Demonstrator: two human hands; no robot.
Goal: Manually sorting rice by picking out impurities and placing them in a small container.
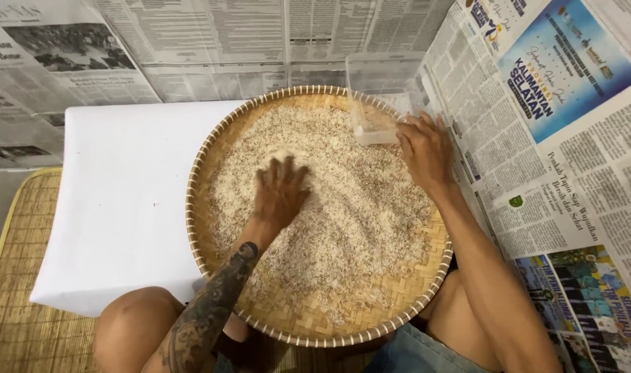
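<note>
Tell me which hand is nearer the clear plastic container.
Right. The right hand grips the clear plastic container at its lower edge, over the woven tray's rim. The left hand lies flat on the rice, apart from it, toward the tray's middle.

The left hand (282, 192) lies flat on the rice (343, 228), hiding the grains beneath its palm. At two o'clock, the right hand (424, 150) covers one corner of the clear plastic container (374, 97), whose contents cannot be told. At six o'clock the picture's lower edge cuts off both knees and the blue shorts (426, 354).
</note>
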